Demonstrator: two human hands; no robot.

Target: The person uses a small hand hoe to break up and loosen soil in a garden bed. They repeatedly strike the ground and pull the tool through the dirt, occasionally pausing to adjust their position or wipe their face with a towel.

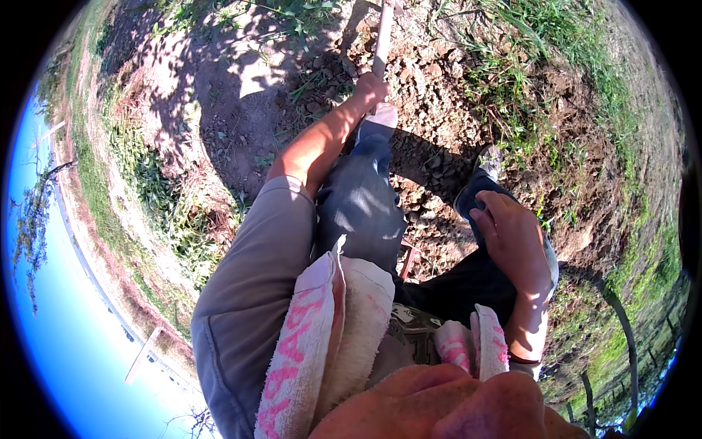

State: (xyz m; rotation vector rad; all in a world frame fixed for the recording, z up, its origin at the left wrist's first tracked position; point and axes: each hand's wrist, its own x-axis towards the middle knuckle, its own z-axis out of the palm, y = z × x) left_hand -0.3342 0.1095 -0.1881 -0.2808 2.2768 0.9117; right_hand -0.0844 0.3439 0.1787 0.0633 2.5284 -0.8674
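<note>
My left hand is closed around a long wooden handle, just beyond the toe of my shoe. The handle runs up to the top edge of the picture, where a tool head is too cut off to identify. My right hand holds nothing; its fingers are slightly bent and apart, over my right knee. Broken, clumpy brown soil lies around my feet. A white towel with pink lettering hangs round my neck.
Green grass and weeds border the dug soil on the right. Pulled plants lie in a heap at the left, beside shaded bare ground. A red object shows partly beneath me. Thin posts stand at the lower right.
</note>
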